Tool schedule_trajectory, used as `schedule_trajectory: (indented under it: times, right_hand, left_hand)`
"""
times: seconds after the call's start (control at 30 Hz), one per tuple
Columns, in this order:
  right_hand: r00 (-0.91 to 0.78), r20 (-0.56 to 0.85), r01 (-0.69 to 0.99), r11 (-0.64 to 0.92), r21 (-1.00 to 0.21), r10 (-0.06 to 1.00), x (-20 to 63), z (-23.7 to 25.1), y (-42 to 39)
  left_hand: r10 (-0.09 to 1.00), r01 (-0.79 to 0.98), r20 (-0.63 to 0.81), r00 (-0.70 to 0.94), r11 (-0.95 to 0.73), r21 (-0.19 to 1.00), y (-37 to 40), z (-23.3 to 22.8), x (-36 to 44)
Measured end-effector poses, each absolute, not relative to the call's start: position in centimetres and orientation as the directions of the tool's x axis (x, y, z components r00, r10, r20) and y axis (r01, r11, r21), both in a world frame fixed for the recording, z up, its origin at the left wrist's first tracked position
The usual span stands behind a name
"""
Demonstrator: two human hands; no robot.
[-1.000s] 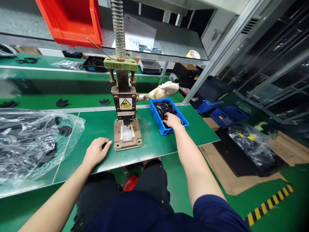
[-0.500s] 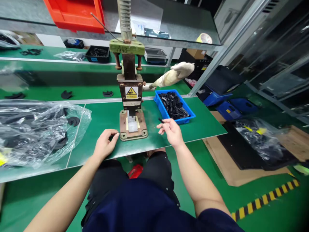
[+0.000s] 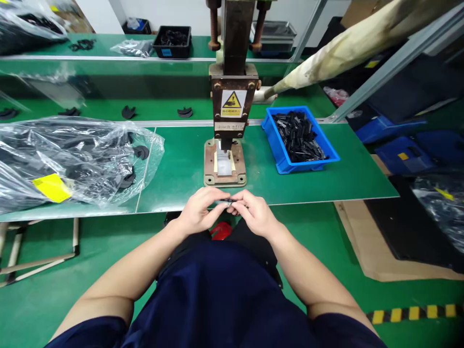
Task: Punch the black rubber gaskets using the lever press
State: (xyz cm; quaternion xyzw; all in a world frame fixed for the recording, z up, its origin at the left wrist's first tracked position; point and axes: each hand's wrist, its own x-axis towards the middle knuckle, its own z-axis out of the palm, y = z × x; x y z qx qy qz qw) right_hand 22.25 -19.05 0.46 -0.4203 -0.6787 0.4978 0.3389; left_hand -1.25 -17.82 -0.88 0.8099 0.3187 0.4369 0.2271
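Observation:
My left hand [image 3: 199, 212] and my right hand [image 3: 253, 212] meet at the front edge of the green table [image 3: 181, 169], just before the base of a hand press [image 3: 232, 96]. Between the fingertips of both hands sits a small black part [image 3: 225, 201]. The press base plate [image 3: 224, 164] lies a little beyond my hands. A blue bin [image 3: 299, 140] full of small black parts stands to the right of the press. The press lever, wrapped in pale cloth [image 3: 348, 43], reaches up to the right.
A clear plastic bag [image 3: 68, 159] of black curved parts with a yellow label lies on the left of the table. Loose black pieces lie on the belt behind. A black tray [image 3: 172, 41] stands on the far bench. Blue bins and cardboard are on the floor at right.
My right hand left the blue bin with a small black part and came to the middle. My left hand moved in from beside the press base. Both now hold the part together.

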Motion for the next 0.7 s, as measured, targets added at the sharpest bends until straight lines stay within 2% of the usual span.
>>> schedule_trajectory:
  times: [0.4, 0.53, 0.6, 0.63, 0.7]
  right_hand:
    - [-0.442, 0.044, 0.312, 0.2, -0.929, 0.896, 21.8, 0.1, -18.7]
    - [-0.398, 0.088, 0.377, 0.25, -0.892, 0.913, 23.2, 1.4, -17.6]
    - [-0.309, 0.218, 0.407, 0.336, -0.849, 0.926, 24.7, 3.5, -16.0]
    - [-0.242, 0.328, 0.419, 0.403, -0.814, 0.913, 25.5, 5.0, -15.0]
    - [-0.08, 0.589, 0.424, 0.562, -0.71, 0.804, 26.8, 8.8, -12.6]
  left_hand:
    - [0.711, 0.314, 0.564, 0.42, -0.697, 0.644, -17.7, -1.1, -1.8]
    - [0.725, 0.39, 0.557, 0.405, -0.688, 0.612, -15.7, -1.3, -3.0]
    - [0.77, 0.481, 0.547, 0.328, -0.634, 0.605, -13.3, -1.5, -3.7]
    - [0.792, 0.528, 0.54, 0.285, -0.6, 0.601, -11.9, -1.7, -4.1]
    - [0.818, 0.603, 0.526, 0.234, -0.546, 0.581, -8.9, -2.2, -4.5]
